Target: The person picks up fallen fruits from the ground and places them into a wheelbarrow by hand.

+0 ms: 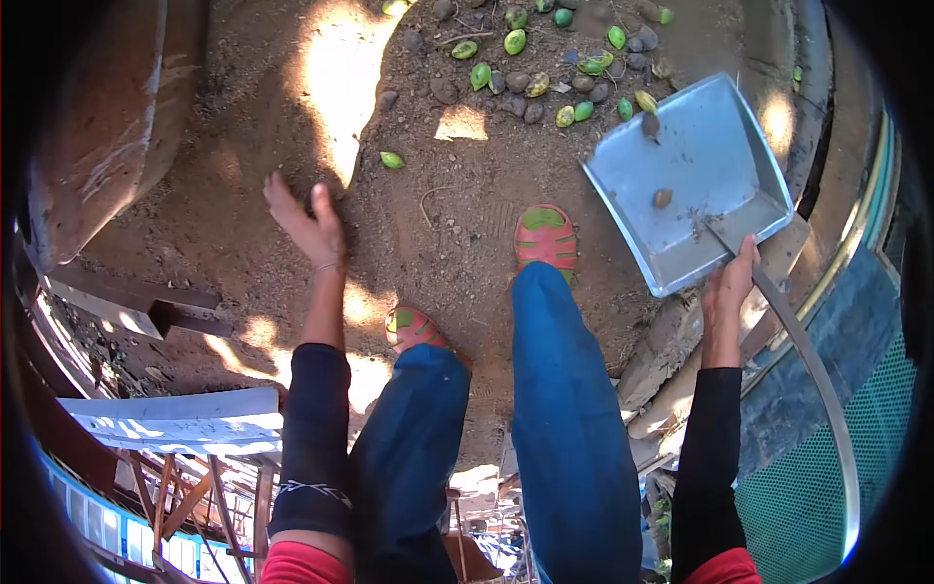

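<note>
My right hand (728, 290) is wrapped round the handle of a metal dustpan (715, 146), close to where the handle joins the pan. The long handle (812, 365) curves back past my right forearm. A brown oval fruit (663, 198) lies in the pan, and another brown fruit (650, 126) overlaps its front lip. Just beyond that lip is a yellow fruit (645, 101). My left hand (309, 226) hangs over the soil with thumb and fingers apart, holding nothing. Nearest to it is a single green fruit (391, 160) on the ground.
Several green, yellow and brown fruits (515, 42) are scattered over the soil ahead. My feet in red-and-green shoes (547, 236) stand on the dirt. A wooden beam (136, 297) and white panel (180, 419) are at left; green mesh (808, 506) and pipes line the right.
</note>
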A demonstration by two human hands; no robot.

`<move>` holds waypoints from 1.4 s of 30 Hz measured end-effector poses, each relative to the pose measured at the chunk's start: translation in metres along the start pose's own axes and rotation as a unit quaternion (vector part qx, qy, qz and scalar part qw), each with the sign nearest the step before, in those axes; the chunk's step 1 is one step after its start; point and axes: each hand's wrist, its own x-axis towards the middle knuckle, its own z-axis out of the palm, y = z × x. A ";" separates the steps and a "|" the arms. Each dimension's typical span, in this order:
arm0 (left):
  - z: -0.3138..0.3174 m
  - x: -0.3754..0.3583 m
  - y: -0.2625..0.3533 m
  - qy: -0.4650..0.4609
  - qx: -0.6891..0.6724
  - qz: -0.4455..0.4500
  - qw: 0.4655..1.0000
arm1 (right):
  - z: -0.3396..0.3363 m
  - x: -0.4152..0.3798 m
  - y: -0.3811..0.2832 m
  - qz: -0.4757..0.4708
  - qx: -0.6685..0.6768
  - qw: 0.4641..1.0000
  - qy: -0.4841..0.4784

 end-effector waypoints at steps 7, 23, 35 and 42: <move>0.112 0.014 0.177 0.028 -0.035 0.036 0.998 | 0.057 -0.005 -0.010 -0.014 -0.023 1.000 0.007; 0.095 0.191 0.084 -0.019 -0.035 0.177 0.983 | 0.008 -0.036 0.016 0.039 -0.085 0.996 0.001; 0.187 0.104 0.281 -0.145 -0.185 0.286 0.929 | 0.119 -0.016 -0.004 0.026 -0.064 0.997 0.038; 0.170 0.043 0.329 -0.385 -0.302 0.290 0.822 | 0.114 -0.026 0.008 0.042 0.012 0.999 -0.003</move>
